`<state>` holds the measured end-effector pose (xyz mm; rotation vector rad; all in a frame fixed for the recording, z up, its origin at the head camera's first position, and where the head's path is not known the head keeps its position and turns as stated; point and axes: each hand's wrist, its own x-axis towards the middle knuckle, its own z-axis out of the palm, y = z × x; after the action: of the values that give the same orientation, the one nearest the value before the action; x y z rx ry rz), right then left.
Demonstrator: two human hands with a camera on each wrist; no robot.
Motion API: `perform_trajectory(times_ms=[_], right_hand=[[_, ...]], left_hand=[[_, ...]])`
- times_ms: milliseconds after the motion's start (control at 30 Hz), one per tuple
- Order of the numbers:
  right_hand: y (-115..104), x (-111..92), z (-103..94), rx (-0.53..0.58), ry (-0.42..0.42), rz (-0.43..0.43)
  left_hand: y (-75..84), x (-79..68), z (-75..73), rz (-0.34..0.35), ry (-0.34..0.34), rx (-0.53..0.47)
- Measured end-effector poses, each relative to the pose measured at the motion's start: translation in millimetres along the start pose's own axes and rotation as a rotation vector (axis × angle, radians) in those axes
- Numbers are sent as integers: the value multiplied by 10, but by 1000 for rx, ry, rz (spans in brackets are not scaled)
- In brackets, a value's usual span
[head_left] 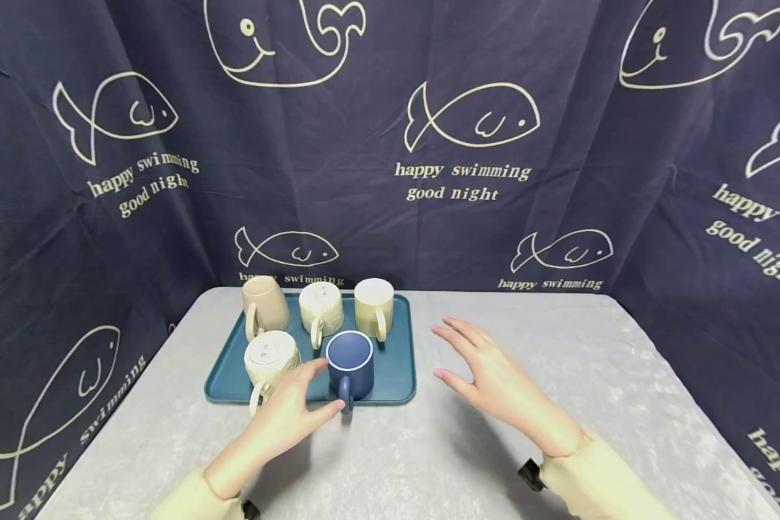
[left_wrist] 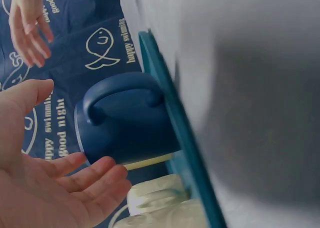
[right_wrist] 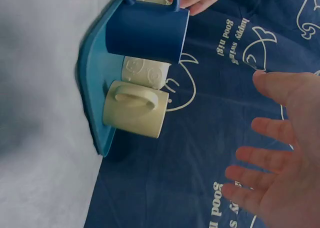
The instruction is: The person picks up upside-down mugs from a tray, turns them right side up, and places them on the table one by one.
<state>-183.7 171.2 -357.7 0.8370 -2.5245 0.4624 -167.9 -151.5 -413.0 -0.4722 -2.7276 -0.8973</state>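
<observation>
A dark blue mug (head_left: pixel 359 377) stands at the front of a teal tray (head_left: pixel 395 361), its handle toward me. My left hand (head_left: pixel 284 413) reaches beside it, thumb near the handle and fingers at the mug's left side. In the left wrist view the fingers (left_wrist: pixel 102 175) are spread loosely by the mug's white-edged top; whether they touch it I cannot tell. To the right of the tray, my right hand (head_left: pixel 494 375) hovers above the table with fingers extended, holding nothing. A cream mug (head_left: pixel 269 354) sits bottom up at the front left, partly behind my left hand.
Along the tray's back stand a beige mug (head_left: pixel 266 307), a cream mug (head_left: pixel 323 310) turned bottom up, and a pale yellow mug (head_left: pixel 372 312). The grey table (head_left: pixel 559 339) extends right of the tray. Navy fish-print curtains (head_left: pixel 468 238) enclose the back and sides.
</observation>
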Motion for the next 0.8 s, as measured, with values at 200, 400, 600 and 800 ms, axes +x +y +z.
perform_trajectory(times_ms=[200, 400, 600, 800], right_hand=[[-115, 197, 19, 24, 6, -99], [-196, 370, 109, 77, 24, -232], [-240, 469, 202, 103, 40, -340], [-254, 528, 340, 123, 69, -485]], left_hand=[[-30, 9, 70, -108, -22, -235], [-80, 10, 142, -137, -99, -338], [-151, 26, 242, -122, -158, -421], [-187, 54, 326, -143, -161, -454]])
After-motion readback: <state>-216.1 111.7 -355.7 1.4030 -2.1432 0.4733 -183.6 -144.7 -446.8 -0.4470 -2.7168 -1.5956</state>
